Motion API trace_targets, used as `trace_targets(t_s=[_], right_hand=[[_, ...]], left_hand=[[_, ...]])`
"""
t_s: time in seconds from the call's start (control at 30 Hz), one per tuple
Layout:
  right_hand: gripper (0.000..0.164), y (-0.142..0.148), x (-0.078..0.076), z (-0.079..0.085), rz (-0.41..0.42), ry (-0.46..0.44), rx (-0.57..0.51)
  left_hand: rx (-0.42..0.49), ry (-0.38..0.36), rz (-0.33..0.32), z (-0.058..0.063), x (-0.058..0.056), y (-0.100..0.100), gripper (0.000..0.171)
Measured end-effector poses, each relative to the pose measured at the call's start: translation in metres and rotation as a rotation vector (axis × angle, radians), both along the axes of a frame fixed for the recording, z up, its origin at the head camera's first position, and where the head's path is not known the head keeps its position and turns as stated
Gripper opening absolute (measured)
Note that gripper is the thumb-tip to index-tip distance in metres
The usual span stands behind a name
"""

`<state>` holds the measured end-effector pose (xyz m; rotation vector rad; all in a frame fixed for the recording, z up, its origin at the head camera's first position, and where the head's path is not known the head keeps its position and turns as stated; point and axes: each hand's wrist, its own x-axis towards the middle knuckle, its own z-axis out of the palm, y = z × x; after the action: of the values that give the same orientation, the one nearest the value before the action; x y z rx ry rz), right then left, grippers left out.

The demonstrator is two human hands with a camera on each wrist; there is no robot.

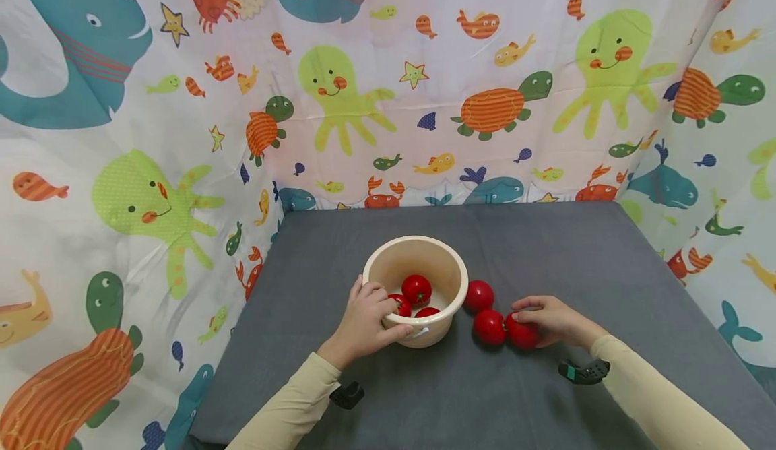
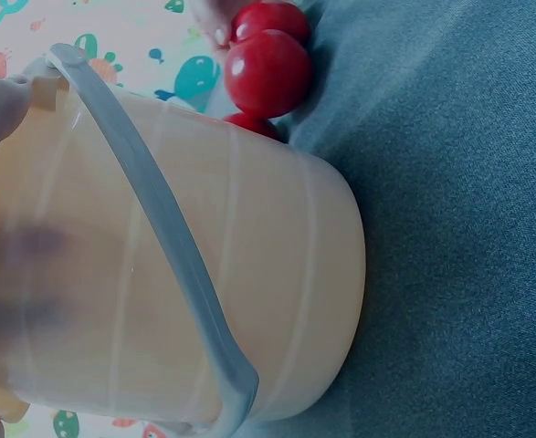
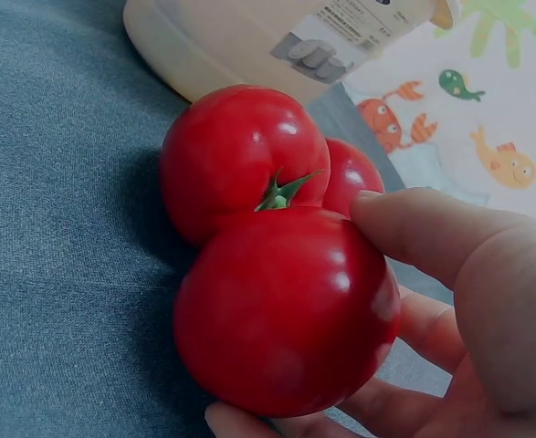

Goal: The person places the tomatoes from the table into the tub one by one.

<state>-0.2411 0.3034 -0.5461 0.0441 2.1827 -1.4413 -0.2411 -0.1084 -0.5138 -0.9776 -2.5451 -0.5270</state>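
A cream plastic bucket [image 1: 388,254] with a grey handle [image 2: 172,233] stands on the dark grey cloth. My left hand [image 1: 366,318] grips its near-left rim, fingers over the edge inside and thumb outside. Inside the bucket lie red tomatoes [image 1: 416,290], three of them visible, one partly behind my fingers. To the bucket's right, three more tomatoes sit close together. My right hand [image 1: 558,322] holds the rightmost tomato [image 3: 286,310], thumb on one side and fingers curled round the other. That tomato touches a second tomato [image 3: 240,155] with a green stem between them; the third tomato [image 1: 479,296] is beside the bucket.
A dark grey cloth [image 1: 339,248] covers the table. Curtains [image 1: 412,133] printed with sea animals hang behind it and along both sides. Each wrist wears a black band [image 1: 584,372]. A printed label [image 3: 327,46] is on the bucket's side.
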Motion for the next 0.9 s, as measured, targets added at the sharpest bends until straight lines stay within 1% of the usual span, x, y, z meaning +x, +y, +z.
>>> trace_targets(t_s=[0.23, 0.33, 0.4, 0.47, 0.53, 0.6, 0.7, 0.9], right_hand=[[0.053, 0.002, 0.000, -0.002, -0.007, 0.001, -0.004], [0.051, 0.003, -0.001, -0.001, -0.030, -0.003, -0.007], [0.051, 0.005, -0.003, 0.001, -0.047, -0.005, -0.010], [0.053, 0.007, -0.007, 0.007, -0.054, -0.003, -0.005], [0.055, 0.008, -0.011, 0.017, -0.045, 0.014, 0.006], [0.057, 0.010, -0.017, 0.031, -0.029, 0.047, 0.027], [0.059, 0.010, -0.027, 0.057, -0.004, 0.105, 0.048], [0.061, 0.003, -0.048, 0.110, 0.001, 0.188, 0.083]], left_hand=[[0.005, 0.005, -0.003, -0.001, 0.001, 0.001, 0.032], [0.005, 0.001, -0.004, -0.002, 0.001, 0.001, 0.033], [0.001, -0.001, -0.003, -0.002, 0.001, 0.000, 0.034], [0.001, 0.000, -0.002, -0.003, 0.001, 0.000, 0.034], [0.000, 0.003, -0.001, -0.003, 0.001, 0.000, 0.034], [0.000, 0.003, -0.002, -0.003, 0.001, 0.001, 0.034], [0.001, 0.008, -0.004, -0.001, 0.001, 0.001, 0.033], [0.005, 0.015, -0.006, -0.001, 0.000, 0.001, 0.032]])
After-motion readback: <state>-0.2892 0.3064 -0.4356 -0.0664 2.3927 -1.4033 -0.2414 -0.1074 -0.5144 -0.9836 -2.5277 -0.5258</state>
